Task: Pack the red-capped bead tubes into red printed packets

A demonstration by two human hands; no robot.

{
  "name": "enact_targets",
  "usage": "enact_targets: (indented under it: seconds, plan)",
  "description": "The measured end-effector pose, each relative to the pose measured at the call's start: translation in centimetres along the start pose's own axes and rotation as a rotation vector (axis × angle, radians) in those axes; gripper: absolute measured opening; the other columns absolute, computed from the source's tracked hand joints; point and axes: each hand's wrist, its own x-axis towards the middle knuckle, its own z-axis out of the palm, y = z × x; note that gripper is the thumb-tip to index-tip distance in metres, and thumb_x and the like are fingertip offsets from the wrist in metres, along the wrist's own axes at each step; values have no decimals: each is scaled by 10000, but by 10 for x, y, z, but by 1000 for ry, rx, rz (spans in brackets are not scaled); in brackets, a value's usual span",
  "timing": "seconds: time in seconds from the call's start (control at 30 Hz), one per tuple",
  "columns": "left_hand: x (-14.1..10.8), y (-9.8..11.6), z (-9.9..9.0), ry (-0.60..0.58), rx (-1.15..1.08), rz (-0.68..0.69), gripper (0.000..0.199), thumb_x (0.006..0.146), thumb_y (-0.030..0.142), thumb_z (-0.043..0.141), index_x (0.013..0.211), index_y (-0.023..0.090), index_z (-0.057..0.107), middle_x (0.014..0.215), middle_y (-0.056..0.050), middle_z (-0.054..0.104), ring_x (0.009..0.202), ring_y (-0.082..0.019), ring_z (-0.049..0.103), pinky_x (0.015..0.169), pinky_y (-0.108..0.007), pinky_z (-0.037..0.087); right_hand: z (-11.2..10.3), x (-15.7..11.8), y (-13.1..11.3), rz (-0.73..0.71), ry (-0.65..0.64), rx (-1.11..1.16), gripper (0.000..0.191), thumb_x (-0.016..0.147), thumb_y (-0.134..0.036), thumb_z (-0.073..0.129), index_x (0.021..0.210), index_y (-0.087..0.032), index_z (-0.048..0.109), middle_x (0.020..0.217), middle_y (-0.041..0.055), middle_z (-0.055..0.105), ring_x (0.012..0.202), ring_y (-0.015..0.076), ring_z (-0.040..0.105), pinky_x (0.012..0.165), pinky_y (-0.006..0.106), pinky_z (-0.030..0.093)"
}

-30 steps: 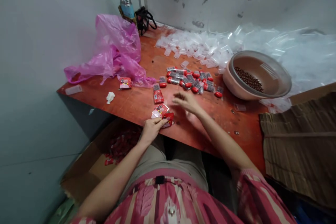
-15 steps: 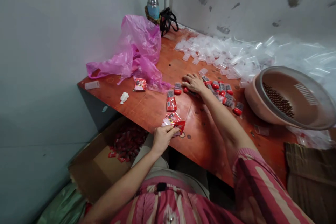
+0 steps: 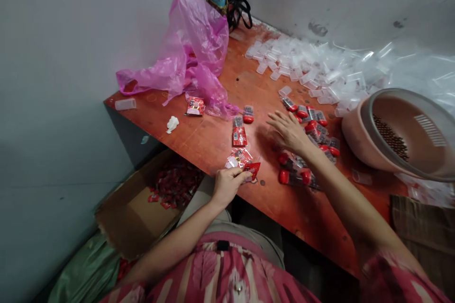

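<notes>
Red was the colour of the table top (image 3: 261,87), and its near edge ran on a slant just in front of the person's lap. The left hand (image 3: 227,187) was close to that edge. Its thumb and fingers were pinched shut on a small red packet (image 3: 252,169), which was by the edge too. More shiny packets (image 3: 239,157) lay just beside it.

The right hand (image 3: 287,130) was open, with its fingers spread out over the table. I could not tell if it touched anything. Little tubs with red lids (image 3: 313,116) lay around it, some past the fingers and some under the wrist and arm. Between this hand and the lone tub (image 3: 248,114) was a strip of red table top. A wider stretch of it lay between the pink bag (image 3: 201,33) and the heap of clear cups (image 3: 302,64).

One clear cup (image 3: 125,104) lay near the left corner, close to the edge. A white scrap (image 3: 172,124) was also near the edge. The big bowl (image 3: 357,139) stood on the right, with brown beads (image 3: 390,138) in it. Below the table edge, a brown box (image 3: 137,215) held a pile of red packs (image 3: 177,182).
</notes>
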Motion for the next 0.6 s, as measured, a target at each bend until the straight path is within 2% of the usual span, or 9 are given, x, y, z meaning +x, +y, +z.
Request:
enact_targets:
  seconds: [0.1,0.13,0.2,0.23,0.3,0.43,0.53,0.6]
  plan:
    - [1,-3,1,26,33,20,341,738,424,598,517,166,612,493,25,583,510,-108,524,495,-201,357,2,64,-5,-113,-41,-25,494,884,-186,385,1378,-198,379,1515,101,253,1385,289,233,1072,499,225]
    - [2,-5,1,45,58,32,348,739,424,599,509,163,605,478,29,565,499,-103,507,486,-200,340,4,81,-6,-152,-80,-42,521,864,-141,394,1380,-211,377,1522,88,236,1392,297,210,1068,504,225]
    - [2,-7,1,82,102,55,374,743,431,594,490,156,588,453,37,523,482,-92,472,476,-202,309,11,100,-3,-207,-180,-62,541,844,-110,405,1373,-221,389,1508,81,278,1377,303,245,1050,492,256]
    - [3,-8,2,96,117,63,384,744,435,593,483,153,584,445,40,506,477,-88,459,474,-203,299,14,101,-1,-215,-211,-58,531,850,-117,396,1371,-219,392,1492,85,311,1354,293,295,1034,468,286]
    - [2,-8,2,96,118,67,379,746,433,590,493,151,600,449,40,504,479,-87,460,478,-203,305,19,88,7,-204,-224,-39,494,871,-149,373,1361,-206,405,1453,95,381,1291,268,395,995,416,336]
    - [-1,-2,3,48,43,55,305,740,403,605,555,166,660,511,30,587,500,-94,505,511,-200,367,16,30,15,-160,-162,-28,444,881,-157,350,1309,-193,461,1355,96,504,1199,243,479,952,380,342]
    - [-1,2,4,27,-49,36,231,717,365,639,592,178,686,574,13,649,538,-103,555,556,-203,417,8,-9,9,-143,-150,-75,385,883,-175,355,1232,-149,515,1200,118,613,1072,239,542,914,369,336]
    - [0,4,5,25,-116,11,218,691,357,670,585,167,682,583,-3,658,546,-108,569,570,-211,435,6,-24,2,-117,-143,-131,332,888,-205,361,1137,-118,562,1074,136,655,977,245,563,883,366,336]
